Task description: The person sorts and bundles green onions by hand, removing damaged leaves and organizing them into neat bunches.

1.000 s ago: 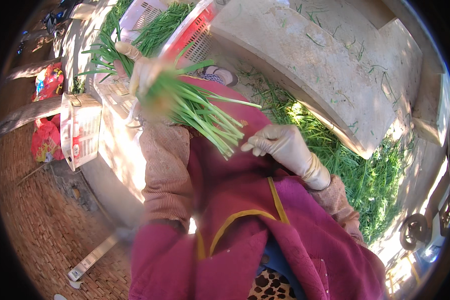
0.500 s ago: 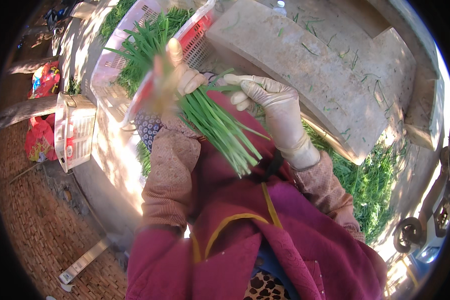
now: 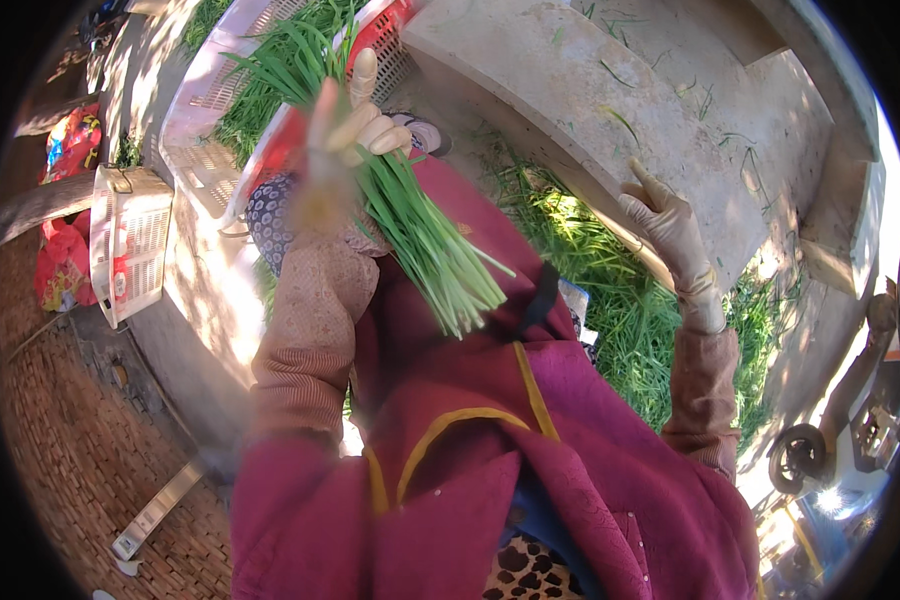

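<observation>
My left hand (image 3: pixel 372 125), in a pale rubber glove, is closed round a bunch of garlic chives (image 3: pixel 425 235). The pale cut ends point down toward my lap, and the leafy tops reach up over a plastic crate. A blurred smear covers part of this hand and wrist. Out to the right, my gloved right hand (image 3: pixel 662 215) is over the edge of a stone slab (image 3: pixel 570 85). Its index finger is stretched out, the others are loosely bent, and nothing shows in it. Just beyond that fingertip is a single yellow-green leaf (image 3: pixel 623 124).
A pink-white crate (image 3: pixel 195 130) of greens stands at the upper left, with a smaller white crate (image 3: pixel 135 245) beyond it. Loose greens (image 3: pixel 650 350) pile up below the slab. Leaf scraps litter the slab. A maroon apron (image 3: pixel 570 420) covers my lap.
My right hand has left the bunch and swung out to the right over the slab, its fingers loosening. The yellow-green leaf now shows beyond it. My left hand keeps the chives.
</observation>
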